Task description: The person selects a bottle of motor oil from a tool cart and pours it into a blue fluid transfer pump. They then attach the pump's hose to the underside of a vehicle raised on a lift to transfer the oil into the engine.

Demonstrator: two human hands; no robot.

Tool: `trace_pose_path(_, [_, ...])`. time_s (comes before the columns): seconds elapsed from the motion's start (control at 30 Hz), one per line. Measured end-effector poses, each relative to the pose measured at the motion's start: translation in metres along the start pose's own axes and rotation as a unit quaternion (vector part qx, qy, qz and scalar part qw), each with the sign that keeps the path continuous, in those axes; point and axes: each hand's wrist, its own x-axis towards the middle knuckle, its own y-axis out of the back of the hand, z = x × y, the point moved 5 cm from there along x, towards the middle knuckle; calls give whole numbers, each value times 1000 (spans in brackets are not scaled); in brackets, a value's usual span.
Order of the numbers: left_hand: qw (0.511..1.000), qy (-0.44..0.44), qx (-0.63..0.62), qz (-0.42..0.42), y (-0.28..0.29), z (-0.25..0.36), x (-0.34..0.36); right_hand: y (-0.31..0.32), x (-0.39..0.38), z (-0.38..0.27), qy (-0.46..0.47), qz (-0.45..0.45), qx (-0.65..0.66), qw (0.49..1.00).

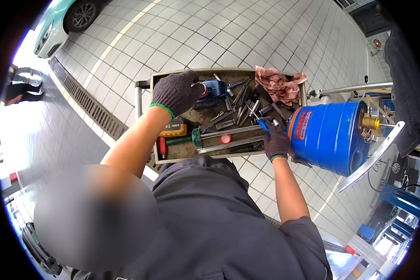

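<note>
My left hand [175, 91], in a dark knit glove with a green cuff, is closed at the back left of a tool tray [184, 115]. A metal ring [202, 88] shows at its fingertips, against a bulky blue object [214, 93] with a red part. What the fingers hold is partly hidden. At the tray's right front, my gloved right hand [276, 141] is closed around a hand tool with a blue handle [264, 125]; its shiny metal end points into the tray. Several wrenches, sockets and pliers [242, 100] lie between the hands.
A pink rag [280, 85] hangs over the tray's back right corner. Beside it stands a blue drum [329, 135] with brass fittings and a metal lever [373, 156]. A green-and-metal clamp-like tool [197, 138], a red-headed hammer [163, 147] and a yellow box [175, 129] lie near the front.
</note>
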Motion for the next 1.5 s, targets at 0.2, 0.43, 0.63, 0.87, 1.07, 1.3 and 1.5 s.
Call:
trace_pose_path(0.2, [992, 61, 60, -91, 9, 14, 14, 69, 67, -130, 137, 125, 244, 952])
trace_pose_path(0.43, [989, 47, 132, -56, 11, 27, 24, 76, 148, -249, 234, -168, 183, 940])
trace_pose_path(0.63, [985, -10, 161, -64, 8, 28, 30, 56, 142, -229, 238, -79, 254, 934])
trace_pose_path(0.87, [993, -75, -85, -35, 15, -16, -4, 10, 142, -212, 233, -118, 440, 859])
trace_pose_path(1.07, [974, -191, 65, 103, 16, 25, -39, -43, 149, -192, 222, -157, 532, 802])
trace_pose_path(1.3, [969, -210, 96, 92, 25, 32, -29, -19, 126, -199, 188, -5, 534, 824])
trace_pose_path(1.5, [942, -301, 150, 18, 65, 65, -35, 44, 86, -205, 124, 49, 507, 852])
